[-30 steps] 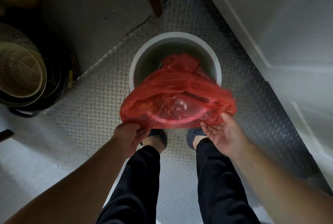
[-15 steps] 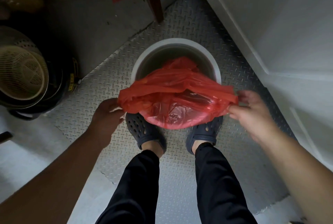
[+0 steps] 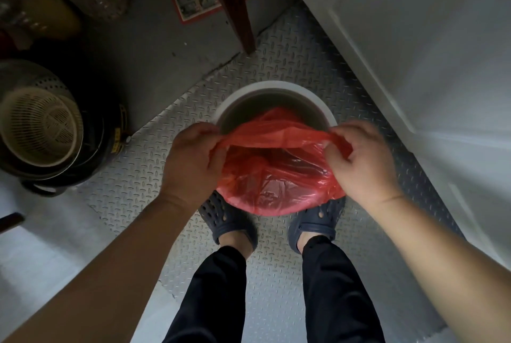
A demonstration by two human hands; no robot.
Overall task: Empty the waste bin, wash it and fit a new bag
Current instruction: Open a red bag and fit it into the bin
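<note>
Waste bin [image 3: 276, 88]: white, round, upright on the chequer-plate floor [image 3: 138, 174] before the person's clogs | red bag [image 3: 273, 166]: mouth stretched over near rim, far part sagging inside | left hand [image 3: 193, 160]: fingers curled, gripping bag's left edge | right hand [image 3: 359, 160]: fingers pinching right edge | stacked baskets [image 3: 38, 127] well left.

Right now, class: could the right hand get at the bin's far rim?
Probably yes: the far rim lies bare just beyond the right hand, though its grip holds the red bag.

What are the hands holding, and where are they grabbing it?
Both hands hold the red bag by its open edge: left hand on one side, right hand on the other, over the bin.
</note>
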